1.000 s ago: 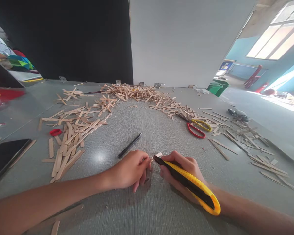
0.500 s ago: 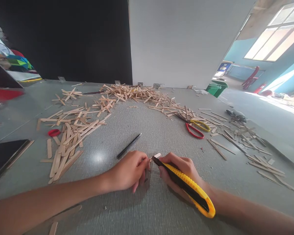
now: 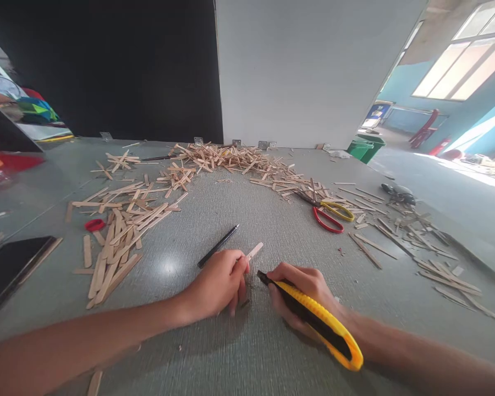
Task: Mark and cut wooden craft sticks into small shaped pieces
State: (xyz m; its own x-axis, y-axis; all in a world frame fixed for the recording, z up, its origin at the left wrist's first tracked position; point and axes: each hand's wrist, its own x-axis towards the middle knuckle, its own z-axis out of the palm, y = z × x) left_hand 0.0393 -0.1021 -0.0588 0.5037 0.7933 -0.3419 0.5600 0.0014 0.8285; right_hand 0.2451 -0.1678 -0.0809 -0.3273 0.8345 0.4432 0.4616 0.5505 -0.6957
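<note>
Pinched in my left hand (image 3: 220,283) is a wooden craft stick (image 3: 254,251), whose pale rounded end sticks out past the thumb and forefinger toward the upper right. The rest of that stick is hidden by the fingers. My right hand (image 3: 303,289) grips a yellow and black utility knife (image 3: 317,319), its dark tip pointing at the left hand. A small gap separates the knife tip from the stick. Just beyond the left hand lies a black pen (image 3: 218,246) on the grey table (image 3: 231,214).
Heaps of craft sticks (image 3: 115,253) lie left, with more at the back (image 3: 231,157). Red-and-yellow-handled scissors (image 3: 328,213) rest right of centre. A red ring (image 3: 94,225) and a dark flat object (image 3: 16,269) are left. Wood scraps (image 3: 421,231) lie right. Panels (image 3: 313,71) stand behind.
The knife tip has come away from the stick. The left hand has tilted the stick, so more of it shows and it points further up. The right hand has lowered slightly.
</note>
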